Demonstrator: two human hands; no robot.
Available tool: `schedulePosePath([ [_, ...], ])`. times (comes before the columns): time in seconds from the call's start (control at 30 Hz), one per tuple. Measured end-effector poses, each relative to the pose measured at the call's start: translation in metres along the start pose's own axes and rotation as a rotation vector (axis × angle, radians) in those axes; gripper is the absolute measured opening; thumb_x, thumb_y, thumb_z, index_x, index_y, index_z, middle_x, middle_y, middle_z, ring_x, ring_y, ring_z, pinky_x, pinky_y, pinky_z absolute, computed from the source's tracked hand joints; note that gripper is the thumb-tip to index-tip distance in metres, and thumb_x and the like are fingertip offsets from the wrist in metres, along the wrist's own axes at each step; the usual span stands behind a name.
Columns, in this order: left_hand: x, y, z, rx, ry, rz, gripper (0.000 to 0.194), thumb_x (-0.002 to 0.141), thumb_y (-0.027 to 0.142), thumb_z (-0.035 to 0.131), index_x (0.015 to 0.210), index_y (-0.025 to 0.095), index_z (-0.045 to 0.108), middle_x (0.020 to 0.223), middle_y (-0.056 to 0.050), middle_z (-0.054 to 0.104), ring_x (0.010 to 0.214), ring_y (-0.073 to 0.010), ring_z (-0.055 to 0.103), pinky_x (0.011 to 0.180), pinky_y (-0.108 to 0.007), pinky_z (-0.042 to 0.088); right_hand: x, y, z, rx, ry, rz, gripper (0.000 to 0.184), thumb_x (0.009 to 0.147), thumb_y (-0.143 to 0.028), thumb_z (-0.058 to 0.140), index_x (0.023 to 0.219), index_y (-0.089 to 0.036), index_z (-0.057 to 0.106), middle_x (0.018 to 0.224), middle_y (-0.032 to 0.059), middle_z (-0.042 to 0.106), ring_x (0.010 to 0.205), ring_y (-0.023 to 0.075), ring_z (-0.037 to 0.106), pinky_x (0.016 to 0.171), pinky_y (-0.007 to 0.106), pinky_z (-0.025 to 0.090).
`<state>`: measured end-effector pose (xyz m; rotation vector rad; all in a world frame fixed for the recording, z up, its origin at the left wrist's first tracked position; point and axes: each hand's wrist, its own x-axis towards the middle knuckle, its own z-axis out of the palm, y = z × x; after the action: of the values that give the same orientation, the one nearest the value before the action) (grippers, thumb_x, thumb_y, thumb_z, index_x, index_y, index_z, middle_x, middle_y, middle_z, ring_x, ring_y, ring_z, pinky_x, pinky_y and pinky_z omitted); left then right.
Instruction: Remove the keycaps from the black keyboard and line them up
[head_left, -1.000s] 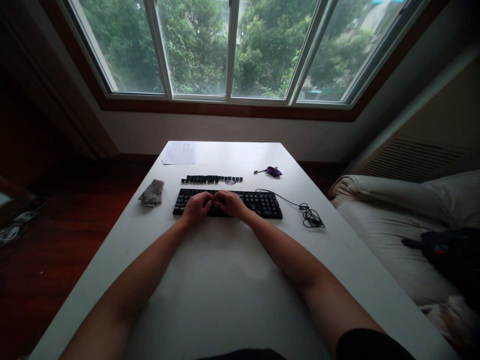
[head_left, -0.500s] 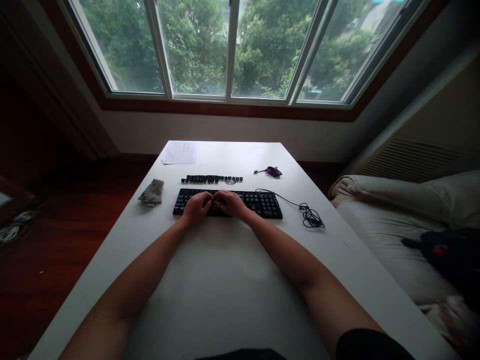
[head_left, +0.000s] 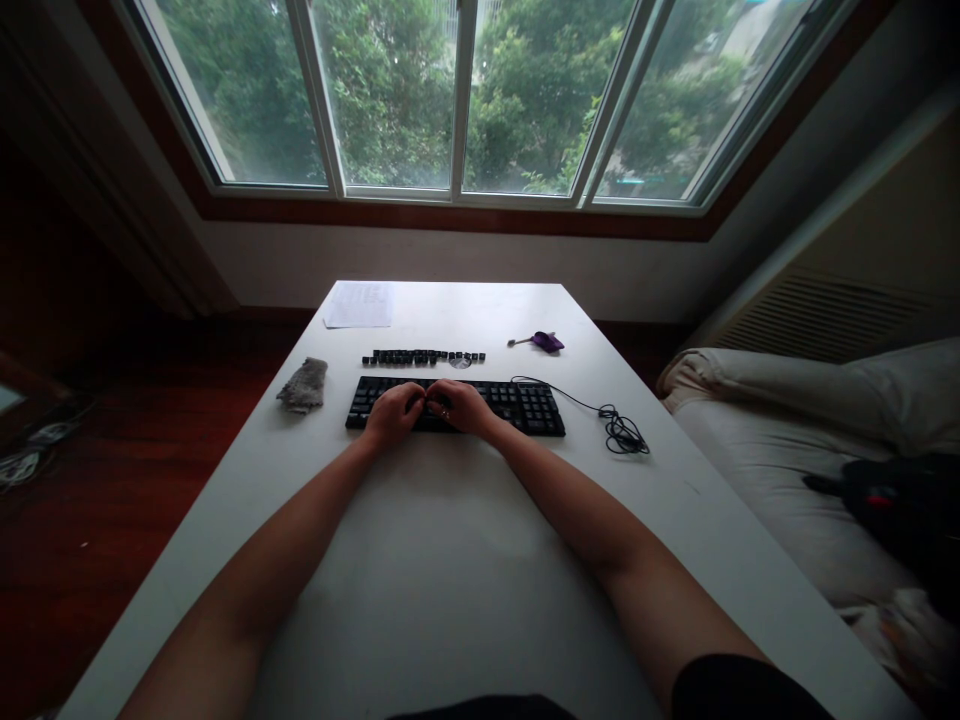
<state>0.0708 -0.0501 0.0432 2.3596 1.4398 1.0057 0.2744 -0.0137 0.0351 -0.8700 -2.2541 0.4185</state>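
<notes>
Both half-curled, bare left hand (head_left: 394,414) and bare right hand (head_left: 460,406) sit over one black rectangular keyboard (head_left: 536,409), frame centre; can't tell if they hold anything. Black square keycaps (head_left: 405,357) just above, too small to count. One crumpled grey cloth (head_left: 304,386), centre left.

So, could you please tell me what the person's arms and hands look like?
The left hand and right hand are ungloved, and the forearms are bare. A black sleeve covers part of the right upper arm; no sleeve shows on the left.
</notes>
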Motion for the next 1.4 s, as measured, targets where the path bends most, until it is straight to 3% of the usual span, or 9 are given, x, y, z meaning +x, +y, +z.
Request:
schedulePosePath([
  [1.4, -0.0003, -0.0010, 0.0013, 0.007, 0.010, 0.005, 0.017, 0.090, 0.025, 0.053, 0.103, 0.022, 0.064, 0.096, -0.005, 0.070, 0.091, -0.0226, 0.065, 0.083, -0.033, 0.049, 0.0003, 0.0000, -0.0007, 0.020, 0.001, -0.001, 0.022, 0.083, -0.017, 0.067, 0.104, -0.023, 0.068, 0.094, 0.0022, 0.069, 0.082, 0.0157, 0.061, 0.075, 0.025, 0.044],
])
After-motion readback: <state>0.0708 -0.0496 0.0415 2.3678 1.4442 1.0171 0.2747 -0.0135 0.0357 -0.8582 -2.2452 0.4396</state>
